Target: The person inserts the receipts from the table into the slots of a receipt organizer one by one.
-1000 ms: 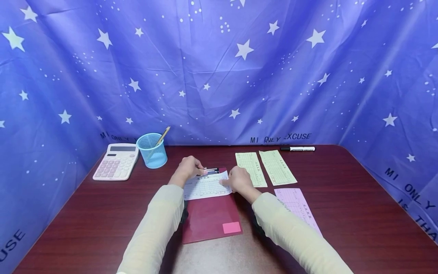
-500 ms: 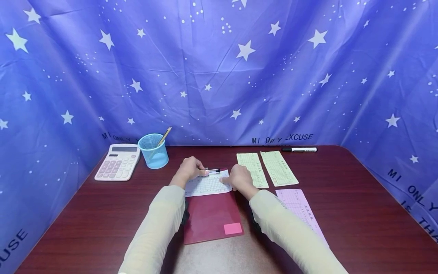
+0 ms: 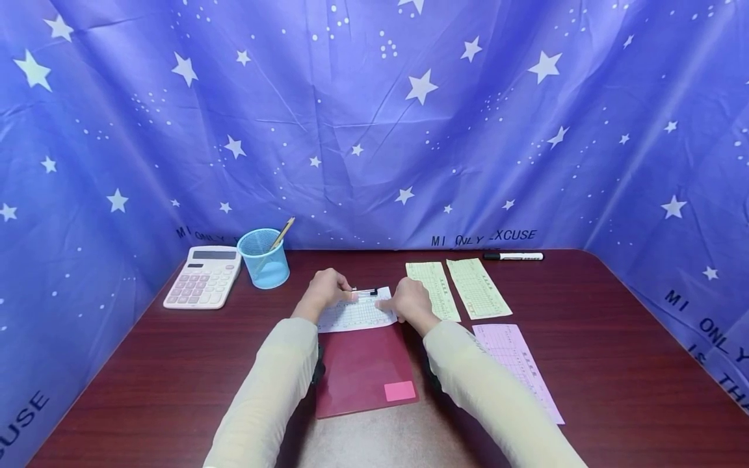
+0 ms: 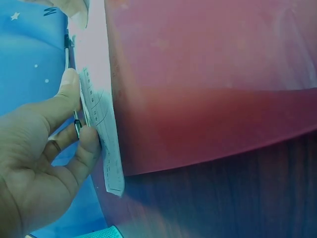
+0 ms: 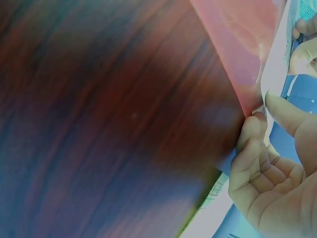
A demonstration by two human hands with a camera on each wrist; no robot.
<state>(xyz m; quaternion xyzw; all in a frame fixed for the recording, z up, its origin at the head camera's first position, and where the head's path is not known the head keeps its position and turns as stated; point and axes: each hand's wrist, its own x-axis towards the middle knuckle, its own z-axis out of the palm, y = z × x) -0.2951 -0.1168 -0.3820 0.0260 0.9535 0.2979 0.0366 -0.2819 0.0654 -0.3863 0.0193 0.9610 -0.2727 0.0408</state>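
Observation:
A dark red clipboard [image 3: 368, 364] with a pink label [image 3: 400, 390] lies at the middle of the table. Across its top is a white printed slip [image 3: 355, 317], close under the metal clip [image 3: 367, 292] with black ends. My left hand [image 3: 325, 290] pinches the clip, its thumb on the wire in the left wrist view. My right hand [image 3: 411, 301] pinches the slip's right end between thumb and curled forefinger, at the board's corner in the right wrist view. The slip's left end is partly hidden behind my left hand.
Two pale green slips [image 3: 478, 288] lie right of the board, a pink slip [image 3: 517, 364] nearer. A black-capped marker [image 3: 513, 257] is at the back edge. Back left stand a calculator [image 3: 201, 278] and a blue mesh cup [image 3: 263, 260] holding a pencil [image 3: 283, 232]. A starry curtain [image 3: 374, 130] encloses the table.
The white slip has slid away from me toward the clip, so more of the red board shows below it. My hands have kept nearly the same places.

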